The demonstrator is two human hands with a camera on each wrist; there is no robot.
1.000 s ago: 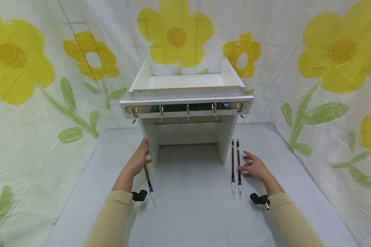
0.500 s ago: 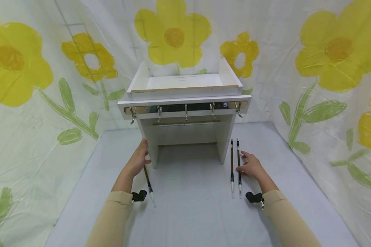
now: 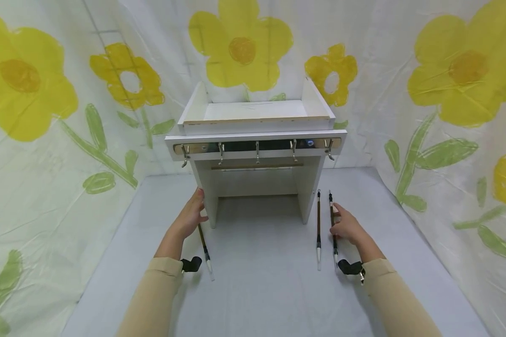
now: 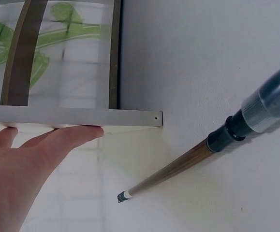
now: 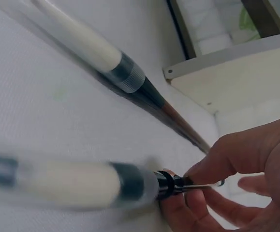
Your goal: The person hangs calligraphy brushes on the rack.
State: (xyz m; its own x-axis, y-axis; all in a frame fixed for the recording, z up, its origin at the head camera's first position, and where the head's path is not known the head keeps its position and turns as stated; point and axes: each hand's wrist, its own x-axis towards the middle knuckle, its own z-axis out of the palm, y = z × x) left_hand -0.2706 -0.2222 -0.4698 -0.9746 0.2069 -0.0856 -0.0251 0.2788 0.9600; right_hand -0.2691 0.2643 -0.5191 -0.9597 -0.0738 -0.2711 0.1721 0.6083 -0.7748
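Early on, it seems: one brush [image 3: 335, 244] is in the right hand [image 3: 349, 228], two lie on the table [image 3: 261, 290].
Nearest the table's near edge, the left brush [image 3: 204, 248] and inner right brush [image 3: 318, 224] lie unheld. Towards the right edge, thumb and fingers pinch the third; whether it is lifted I cannot tell. The left hand [image 3: 187, 220], fingers extended, touches the left side of the rack [image 3: 253, 137]. No brush is at its hooks [image 3: 257, 152], farther back.

The left hand [image 3: 187, 219] is hiding the upper end of the left brush [image 3: 206, 253] from me; its tip is running off the left wrist view. The right hand [image 3: 347, 228] is covering part of the outer brush [image 5: 77, 186], whose near end is looking blurred.
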